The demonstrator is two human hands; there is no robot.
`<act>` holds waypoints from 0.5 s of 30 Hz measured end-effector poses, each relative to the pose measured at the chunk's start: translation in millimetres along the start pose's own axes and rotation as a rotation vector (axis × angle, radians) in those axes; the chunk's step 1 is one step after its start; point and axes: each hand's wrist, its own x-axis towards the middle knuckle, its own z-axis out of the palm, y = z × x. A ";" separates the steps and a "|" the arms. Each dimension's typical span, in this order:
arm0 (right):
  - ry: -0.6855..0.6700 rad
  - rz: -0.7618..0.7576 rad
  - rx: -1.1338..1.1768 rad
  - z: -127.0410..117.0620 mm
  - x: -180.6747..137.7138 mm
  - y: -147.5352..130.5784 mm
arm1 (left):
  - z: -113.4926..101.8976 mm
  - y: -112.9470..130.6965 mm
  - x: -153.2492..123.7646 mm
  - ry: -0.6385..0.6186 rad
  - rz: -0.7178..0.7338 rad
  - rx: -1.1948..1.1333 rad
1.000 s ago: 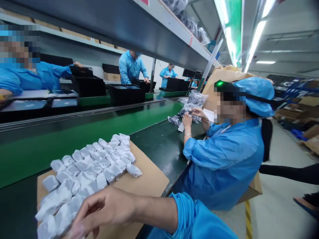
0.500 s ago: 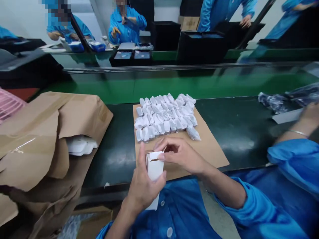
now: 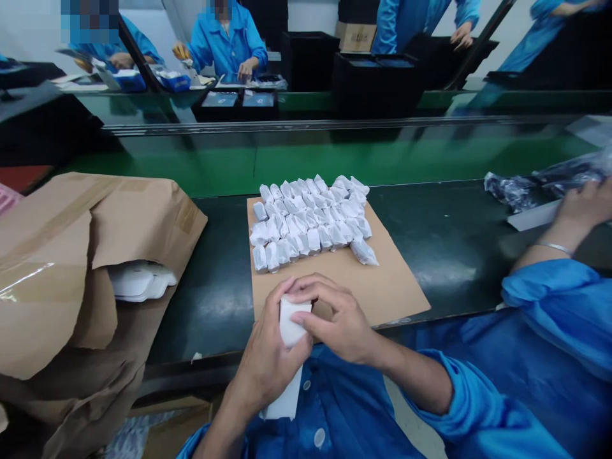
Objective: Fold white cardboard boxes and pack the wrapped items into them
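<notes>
A slim white cardboard box (image 3: 285, 395) stands tilted in front of my body, at the table's near edge. My left hand (image 3: 270, 347) is wrapped round its side, with the thumb across the front. At the top end of the box, my right hand (image 3: 335, 319) closes over it, thumb on the front face and fingers over the upper edge. The top flap is mostly covered by the fingers. Beyond my hands, several rows of small paper-wrapped packets (image 3: 306, 223) lie on a brown cardboard sheet (image 3: 396, 287); one packet (image 3: 364, 252) sits askew at the near right.
At left lies a torn brown paper bundle (image 3: 138, 217) with white trays (image 3: 141, 280) inside. A co-worker's arm (image 3: 549, 287) reaches in from the right near plastic-wrapped items (image 3: 516, 191). Across the green conveyor (image 3: 191, 166), other people work beside black bins (image 3: 373, 83).
My right hand has moved from the open flap onto the box's top, where the flap now looks pressed down. The left hand keeps its hold. The whole view has shifted slightly.
</notes>
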 end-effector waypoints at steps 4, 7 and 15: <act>0.117 0.148 0.145 9.3 -8.6 -0.9 | 3.6 -0.9 0.8 0.140 0.090 0.078; 0.145 0.129 0.220 8.2 -9.5 -4.6 | 1.2 1.7 1.3 0.172 0.160 0.086; 0.090 -0.277 -0.166 -7.2 -14.1 -9.8 | -2.3 3.6 -3.1 0.102 0.168 0.033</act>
